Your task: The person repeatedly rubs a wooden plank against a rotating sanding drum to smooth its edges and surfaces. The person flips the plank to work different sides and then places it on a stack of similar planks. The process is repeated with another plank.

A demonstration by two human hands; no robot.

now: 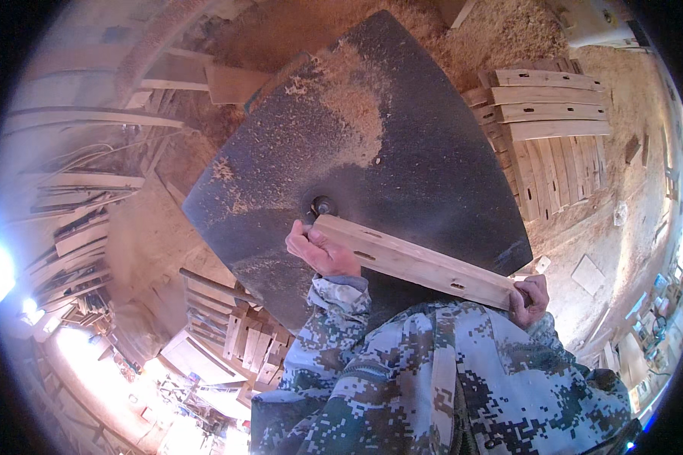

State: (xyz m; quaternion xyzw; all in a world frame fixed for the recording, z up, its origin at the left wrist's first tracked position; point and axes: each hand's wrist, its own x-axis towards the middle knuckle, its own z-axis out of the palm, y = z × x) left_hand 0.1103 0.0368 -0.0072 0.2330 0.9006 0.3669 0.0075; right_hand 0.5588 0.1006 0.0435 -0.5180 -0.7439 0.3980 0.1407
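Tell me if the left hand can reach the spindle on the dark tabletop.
Probably yes: the spindle is right by the left hand, though that hand is busy gripping the wooden bar.

Strong white glare [0,269] burns out detail near nine o'clock and between seven and eight. Pale haze veils the boards [91,117] at ten, which bow with the lens. Near the centre, the wooden bar [417,262] is brightly lit and sharp against the dim tabletop [440,174]. Clutter [656,326] between three and four is soft, and black fills the corners.
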